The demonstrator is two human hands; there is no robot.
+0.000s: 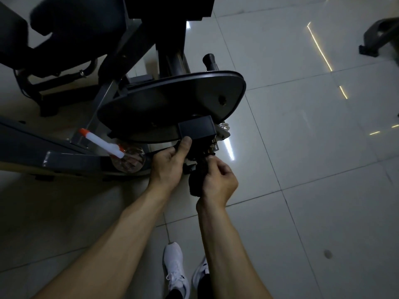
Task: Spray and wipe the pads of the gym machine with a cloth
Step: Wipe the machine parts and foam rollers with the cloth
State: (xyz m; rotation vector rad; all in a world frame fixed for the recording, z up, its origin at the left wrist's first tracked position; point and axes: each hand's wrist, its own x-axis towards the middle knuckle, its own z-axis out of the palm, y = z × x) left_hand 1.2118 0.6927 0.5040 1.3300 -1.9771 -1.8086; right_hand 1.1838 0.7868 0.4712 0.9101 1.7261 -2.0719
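Observation:
A dark gym machine fills the upper left, with a large black oval cover plate (172, 104) and a black square block (197, 130) at its lower end. My left hand (170, 167) grips a dark part just under that block, thumb up against it. My right hand (218, 182) is curled round a dark cloth (195, 182) and holds it against the underside of the same fitting. A clear spray bottle (129, 161) with a white and orange nozzle (101, 143) rests on the machine's grey base rail (71, 160). Black pads (64, 20) show dimly at the top left.
Pale glossy floor tiles (313, 147) stretch to the right and front, with light streaks reflected in them. My white shoes (177, 268) stand at the bottom centre. The foot of another machine (380, 37) sits at the top right. A black handle stub (209, 60) sticks out behind the oval plate.

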